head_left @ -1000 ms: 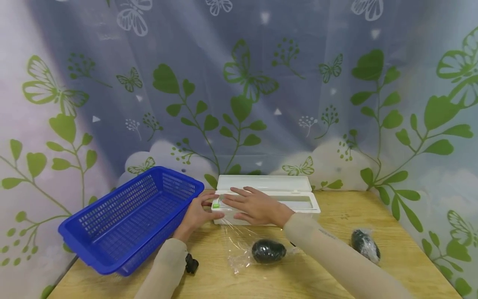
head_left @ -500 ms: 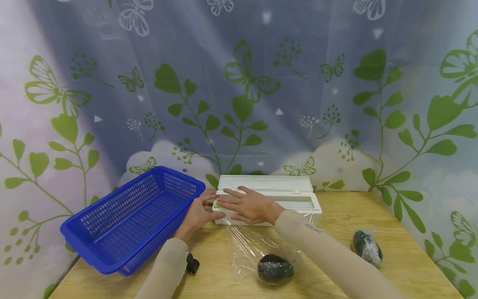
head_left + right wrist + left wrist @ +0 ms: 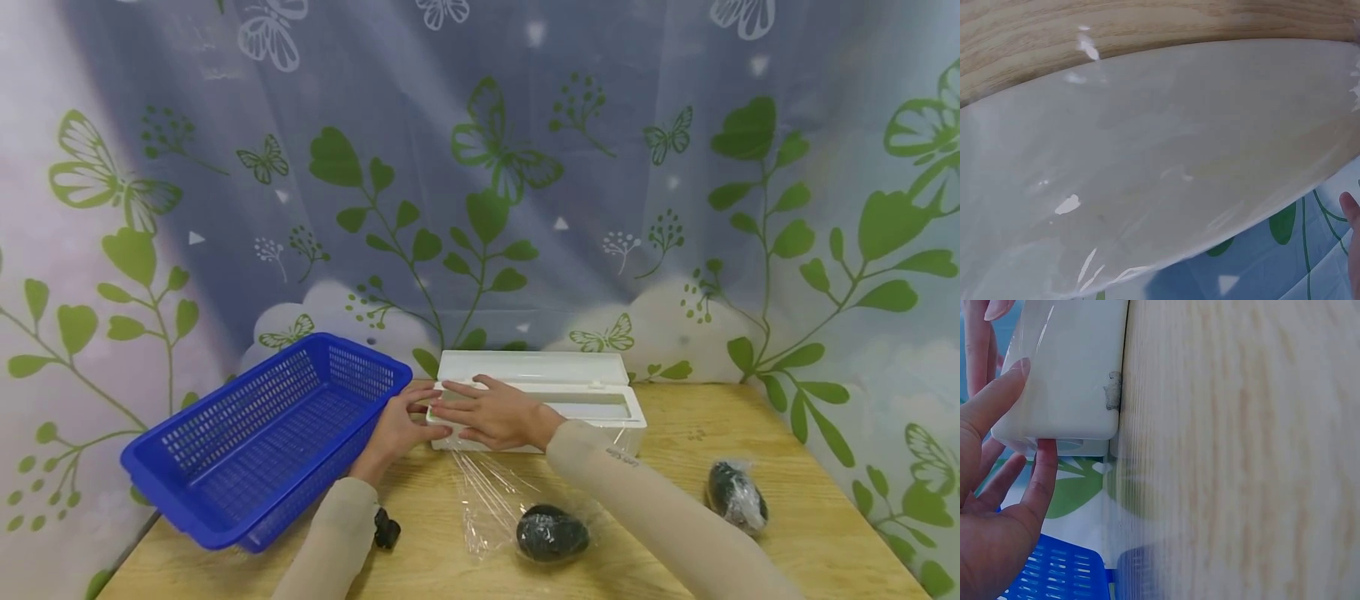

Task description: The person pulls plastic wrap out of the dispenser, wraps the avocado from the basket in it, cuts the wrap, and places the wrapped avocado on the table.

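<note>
A white plastic-wrap dispenser (image 3: 600, 406) stands at the back middle of the table with its lid raised. My left hand (image 3: 400, 429) grips its left end, thumb on the front face and fingers at the end, as the left wrist view also shows. My right hand (image 3: 498, 414) lies across the top at that same end, fingers extended over the cutter slide, which is mostly hidden. From the dispenser's front, clear plastic wrap (image 3: 480, 500) trails in creases onto the table. On it lies a dark avocado (image 3: 552, 534). A second avocado (image 3: 735, 496), wrapped in film, lies at the right.
A blue perforated basket (image 3: 262, 442) stands at the left, close to my left hand. Beside my left sleeve lies a small black object (image 3: 386, 529), its kind unclear. Behind the wooden table (image 3: 660, 550) hangs a patterned curtain (image 3: 585, 183).
My right hand has shifted slightly left over the cutter slide. The avocado on the wrap has moved nearer and a little right, and the wrap has creased more. My left hand has stayed put.
</note>
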A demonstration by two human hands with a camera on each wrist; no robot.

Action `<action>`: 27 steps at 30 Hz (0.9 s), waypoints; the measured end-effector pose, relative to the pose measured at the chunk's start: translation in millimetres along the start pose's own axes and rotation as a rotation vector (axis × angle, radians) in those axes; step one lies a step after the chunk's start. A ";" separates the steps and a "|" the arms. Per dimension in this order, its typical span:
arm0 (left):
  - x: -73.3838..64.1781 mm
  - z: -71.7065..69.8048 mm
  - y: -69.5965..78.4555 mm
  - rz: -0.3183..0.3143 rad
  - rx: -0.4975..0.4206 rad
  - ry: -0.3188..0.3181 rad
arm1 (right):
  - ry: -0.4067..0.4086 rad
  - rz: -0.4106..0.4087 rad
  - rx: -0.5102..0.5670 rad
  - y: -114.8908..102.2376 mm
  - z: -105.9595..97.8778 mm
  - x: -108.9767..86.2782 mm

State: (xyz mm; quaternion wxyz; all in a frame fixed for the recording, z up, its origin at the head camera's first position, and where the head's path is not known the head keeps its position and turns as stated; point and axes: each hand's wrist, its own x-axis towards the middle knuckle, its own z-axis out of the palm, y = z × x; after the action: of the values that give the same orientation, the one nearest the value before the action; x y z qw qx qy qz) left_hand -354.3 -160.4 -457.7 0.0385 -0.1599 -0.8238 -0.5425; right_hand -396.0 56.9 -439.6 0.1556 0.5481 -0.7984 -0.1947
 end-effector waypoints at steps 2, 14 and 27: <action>-0.4 0.0 1.4 -0.006 0.000 -0.002 | -0.001 -0.001 0.009 -0.2 -1.0 -0.6; -1.4 -0.4 2.5 -0.013 0.000 -0.007 | -0.006 0.001 -0.008 2.2 -2.2 -6.2; 16.2 4.4 -42.3 0.024 0.001 0.044 | 0.010 0.000 0.053 6.2 2.3 -15.7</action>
State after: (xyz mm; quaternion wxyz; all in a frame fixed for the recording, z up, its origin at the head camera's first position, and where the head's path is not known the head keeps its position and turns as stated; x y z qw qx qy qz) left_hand -382.0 -168.0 -493.0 0.0632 -0.1575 -0.8211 -0.5449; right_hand -396.6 74.0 -439.2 0.1450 0.5531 -0.8025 -0.1707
